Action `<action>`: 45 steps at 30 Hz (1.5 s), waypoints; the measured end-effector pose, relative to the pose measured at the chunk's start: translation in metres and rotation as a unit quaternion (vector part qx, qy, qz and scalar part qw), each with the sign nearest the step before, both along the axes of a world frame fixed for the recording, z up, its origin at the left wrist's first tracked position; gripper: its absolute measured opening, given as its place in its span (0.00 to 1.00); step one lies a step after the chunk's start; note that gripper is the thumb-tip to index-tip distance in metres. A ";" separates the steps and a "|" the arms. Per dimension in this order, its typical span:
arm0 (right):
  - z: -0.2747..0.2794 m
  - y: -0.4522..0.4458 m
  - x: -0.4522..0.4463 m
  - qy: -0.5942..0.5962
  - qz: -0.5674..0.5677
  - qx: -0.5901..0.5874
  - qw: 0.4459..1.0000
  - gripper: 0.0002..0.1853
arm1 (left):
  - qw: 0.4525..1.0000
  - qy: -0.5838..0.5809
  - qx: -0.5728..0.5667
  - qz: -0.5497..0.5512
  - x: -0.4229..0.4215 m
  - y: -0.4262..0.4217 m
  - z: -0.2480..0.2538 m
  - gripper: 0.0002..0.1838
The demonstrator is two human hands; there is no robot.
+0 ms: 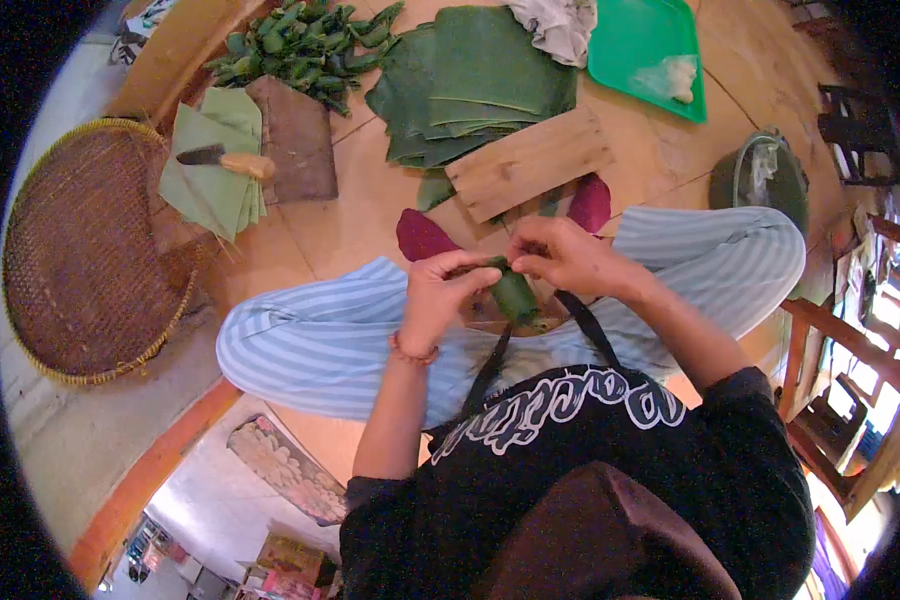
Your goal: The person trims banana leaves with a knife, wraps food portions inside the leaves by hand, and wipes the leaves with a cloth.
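A rolled green leaf packet [513, 298] is between my two hands, above my lap. My left hand [440, 290] pinches its upper left end with thumb and fingers. Over on the other side, my right hand [568, 256] has its fingers closed at the packet's upper right end. What is inside the leaf is hidden. Just beyond my hands lies a wooden board [530, 163], tilted at an angle on the floor. Behind it sits a stack of cut green leaf sheets [485, 75].
Several folded leaf packets [300, 50] are heaped at the back left. A knife [225, 160] rests on paler leaf pieces [205, 195]. A round woven tray [90, 250] is at left. At back right are a green tray [625, 45], a cloth [558, 28] and a dark tub [785, 185].
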State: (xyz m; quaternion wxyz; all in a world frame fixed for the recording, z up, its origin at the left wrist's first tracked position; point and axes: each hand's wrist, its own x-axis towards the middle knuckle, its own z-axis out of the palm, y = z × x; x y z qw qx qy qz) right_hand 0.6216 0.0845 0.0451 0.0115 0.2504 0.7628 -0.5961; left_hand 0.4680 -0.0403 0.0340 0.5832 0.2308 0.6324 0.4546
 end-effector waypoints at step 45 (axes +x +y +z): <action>-0.015 -0.048 0.045 0.012 0.038 -0.164 0.986 0.06 | 0.959 -0.187 -0.078 -0.195 0.014 -0.024 -0.015 0.08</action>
